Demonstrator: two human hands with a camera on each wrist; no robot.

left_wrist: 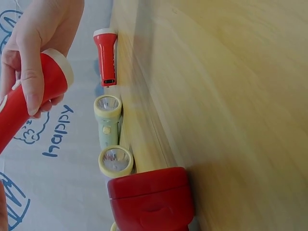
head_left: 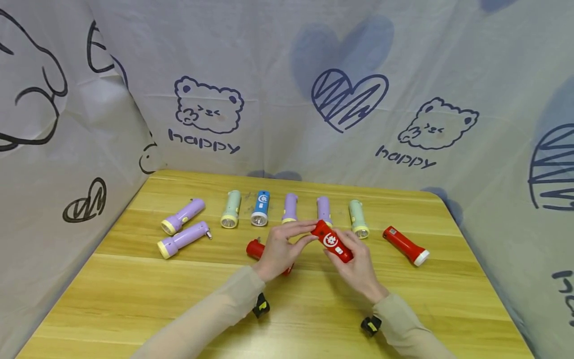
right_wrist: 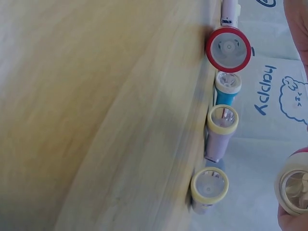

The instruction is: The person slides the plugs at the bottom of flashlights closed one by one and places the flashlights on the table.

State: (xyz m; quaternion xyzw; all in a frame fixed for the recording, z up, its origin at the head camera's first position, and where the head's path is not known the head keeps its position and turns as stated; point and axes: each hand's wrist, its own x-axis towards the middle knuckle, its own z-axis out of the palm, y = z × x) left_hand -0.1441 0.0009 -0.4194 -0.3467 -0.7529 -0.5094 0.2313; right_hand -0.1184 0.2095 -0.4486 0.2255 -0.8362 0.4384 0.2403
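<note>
My right hand (head_left: 356, 267) grips a red flashlight (head_left: 332, 241) with a white emblem and a white switch, its fingers near the head end. In the left wrist view, that flashlight's white rim (left_wrist: 64, 67) shows beside the right thumb. With thumb and fingertips, my left hand (head_left: 280, 252) pinches the flashlight's tail end above the table. A second red flashlight (head_left: 254, 248) lies beneath the left hand, partly hidden by it, with a small piece sticking up at its tail. In the right wrist view its red-rimmed lens (right_wrist: 229, 49) faces the camera.
Across the back stand or lie a green flashlight (head_left: 231, 207), a blue one (head_left: 261, 207), purple ones (head_left: 290, 205) and another green one (head_left: 357, 217). Two purple flashlights (head_left: 185, 239) lie at left, one with a piece folded out. A red flashlight (head_left: 403, 245) lies at right.
</note>
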